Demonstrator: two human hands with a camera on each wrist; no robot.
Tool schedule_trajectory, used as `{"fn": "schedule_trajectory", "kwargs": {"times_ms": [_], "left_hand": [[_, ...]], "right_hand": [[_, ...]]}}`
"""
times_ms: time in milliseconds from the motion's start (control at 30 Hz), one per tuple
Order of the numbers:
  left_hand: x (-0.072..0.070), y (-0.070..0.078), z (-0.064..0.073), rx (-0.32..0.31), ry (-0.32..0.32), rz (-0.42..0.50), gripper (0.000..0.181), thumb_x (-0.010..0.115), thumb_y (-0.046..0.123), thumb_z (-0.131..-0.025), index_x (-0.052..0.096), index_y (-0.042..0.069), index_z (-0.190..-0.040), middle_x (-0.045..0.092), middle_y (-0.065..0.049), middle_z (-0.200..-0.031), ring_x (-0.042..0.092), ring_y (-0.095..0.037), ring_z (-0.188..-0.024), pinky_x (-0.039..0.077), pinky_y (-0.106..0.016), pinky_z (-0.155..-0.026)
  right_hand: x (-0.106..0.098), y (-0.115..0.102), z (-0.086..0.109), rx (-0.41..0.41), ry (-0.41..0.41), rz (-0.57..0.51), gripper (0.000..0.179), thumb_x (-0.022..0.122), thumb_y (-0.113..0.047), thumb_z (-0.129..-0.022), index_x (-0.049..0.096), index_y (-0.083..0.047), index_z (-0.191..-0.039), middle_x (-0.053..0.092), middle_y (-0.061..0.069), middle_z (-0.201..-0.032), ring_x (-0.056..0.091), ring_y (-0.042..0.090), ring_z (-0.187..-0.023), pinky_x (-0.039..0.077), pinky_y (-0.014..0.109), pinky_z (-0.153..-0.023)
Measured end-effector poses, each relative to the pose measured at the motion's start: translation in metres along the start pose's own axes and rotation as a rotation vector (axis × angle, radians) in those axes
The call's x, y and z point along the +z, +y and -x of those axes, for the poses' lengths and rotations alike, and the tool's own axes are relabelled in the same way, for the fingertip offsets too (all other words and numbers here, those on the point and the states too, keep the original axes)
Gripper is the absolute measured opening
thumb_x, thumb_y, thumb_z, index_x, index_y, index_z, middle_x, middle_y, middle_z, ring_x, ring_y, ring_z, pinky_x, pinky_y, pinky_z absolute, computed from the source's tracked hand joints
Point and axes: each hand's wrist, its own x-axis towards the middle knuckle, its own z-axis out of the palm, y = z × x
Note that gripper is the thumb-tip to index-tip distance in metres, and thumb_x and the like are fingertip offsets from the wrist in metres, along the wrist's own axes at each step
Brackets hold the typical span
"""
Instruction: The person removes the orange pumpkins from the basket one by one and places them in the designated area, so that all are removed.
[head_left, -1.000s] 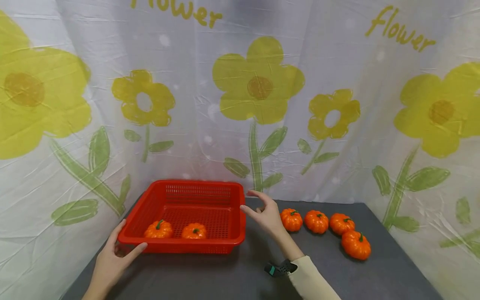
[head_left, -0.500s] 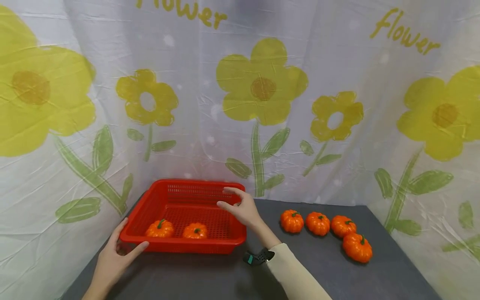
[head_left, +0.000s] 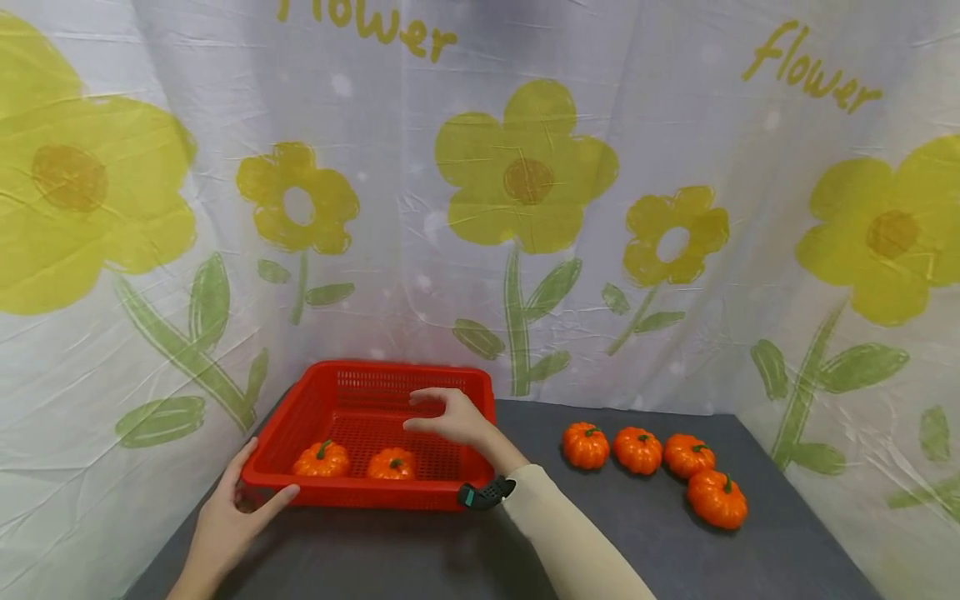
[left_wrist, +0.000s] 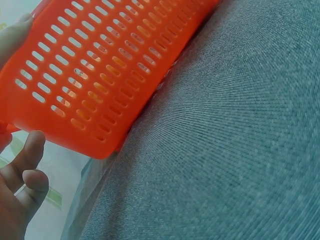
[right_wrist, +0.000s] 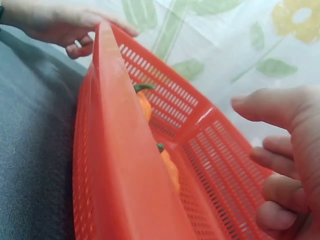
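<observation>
A red plastic basket (head_left: 367,495) with slotted walls stands on the table's left half. Two small orange pumpkins, one on the left (head_left: 318,461) and one nearer the middle (head_left: 392,466), lie in its front part. My left hand (head_left: 221,527) grips the basket's front left corner, thumb along the front rim and fingers at the left side. Over the basket's right part, my right hand (head_left: 459,418) reaches inward with thumb and fingers apart, holding nothing. In the right wrist view its fingers (right_wrist: 280,155) are loosely bent above the basket's inside.
Several more pumpkins rest on the grey table (head_left: 600,533) right of the basket: one (head_left: 586,447), another (head_left: 638,452), a third (head_left: 689,457), and the nearest (head_left: 717,500). A flower-printed cloth (head_left: 405,275) hangs behind and at both sides. A black wristband (head_left: 486,494) circles my right wrist.
My right hand has moved left from beside the basket's right rim to over its inside. The left hand stays at the corner, and the pumpkins keep their places.
</observation>
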Motion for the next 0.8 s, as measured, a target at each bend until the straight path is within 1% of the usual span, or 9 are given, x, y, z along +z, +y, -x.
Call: {"fn": "schedule_trajectory", "kwargs": {"times_ms": [100,200,267,400,533,667,800], "left_hand": [[0.000,0.000,0.000,-0.004,-0.004,-0.001,0.109,0.083,0.054,-0.090,0.019,0.018,-0.171,0.064,-0.009,-0.094,0.054,-0.012,-0.076,0.045,-0.027,-0.062],[-0.001,0.000,0.000,-0.002,-0.004,-0.005,0.108,0.083,0.054,-0.090,0.020,0.019,-0.171,0.064,-0.008,-0.091,0.054,-0.013,-0.076,0.045,-0.028,-0.063],[0.000,0.000,-0.001,0.001,0.000,-0.008,0.108,0.083,0.053,-0.090,0.021,0.018,-0.171,0.064,-0.008,-0.092,0.053,-0.013,-0.076,0.045,-0.027,-0.063],[0.000,-0.001,-0.001,0.004,0.008,-0.009,0.108,0.083,0.053,-0.090,0.022,0.018,-0.171,0.065,-0.009,-0.096,0.053,-0.013,-0.077,0.045,-0.027,-0.064],[0.000,-0.001,-0.001,0.004,0.008,-0.011,0.108,0.083,0.054,-0.090,0.022,0.018,-0.171,0.064,-0.009,-0.094,0.053,-0.013,-0.077,0.045,-0.027,-0.063],[0.000,-0.001,-0.001,0.008,0.007,-0.010,0.107,0.083,0.054,-0.090,0.022,0.018,-0.170,0.063,-0.008,-0.091,0.053,-0.013,-0.076,0.044,-0.027,-0.063],[0.000,-0.003,-0.001,0.010,0.006,-0.002,0.108,0.083,0.053,-0.090,0.022,0.018,-0.171,0.063,-0.008,-0.091,0.053,-0.012,-0.076,0.044,-0.028,-0.062]], "right_hand": [[0.004,0.003,-0.006,0.016,-0.082,0.016,0.056,0.081,-0.033,-0.093,0.067,-0.012,-0.144,0.070,-0.001,-0.137,0.058,0.020,-0.135,0.049,0.043,-0.109],[0.005,0.004,-0.010,0.043,-0.175,0.010,0.056,0.082,-0.032,-0.093,0.068,-0.014,-0.143,0.069,-0.003,-0.138,0.057,0.018,-0.136,0.049,0.042,-0.108],[0.005,0.005,-0.011,0.054,-0.232,0.009,0.056,0.084,-0.029,-0.091,0.068,-0.016,-0.143,0.069,-0.004,-0.138,0.056,0.017,-0.136,0.049,0.041,-0.108],[0.006,0.004,-0.013,0.051,-0.339,0.050,0.063,0.088,-0.024,-0.088,0.065,-0.014,-0.147,0.067,-0.005,-0.141,0.053,0.016,-0.139,0.047,0.041,-0.110],[0.008,0.003,-0.012,0.064,-0.401,0.110,0.069,0.090,-0.022,-0.086,0.063,-0.015,-0.149,0.064,-0.006,-0.145,0.050,0.017,-0.142,0.048,0.039,-0.110],[0.011,0.005,-0.011,0.072,-0.434,0.156,0.068,0.090,-0.015,-0.086,0.063,-0.015,-0.149,0.064,-0.005,-0.145,0.050,0.016,-0.142,0.049,0.035,-0.108],[0.015,0.005,-0.011,0.074,-0.462,0.224,0.068,0.087,-0.007,-0.086,0.063,-0.019,-0.149,0.060,-0.005,-0.150,0.047,0.016,-0.145,0.049,0.034,-0.108]]}}
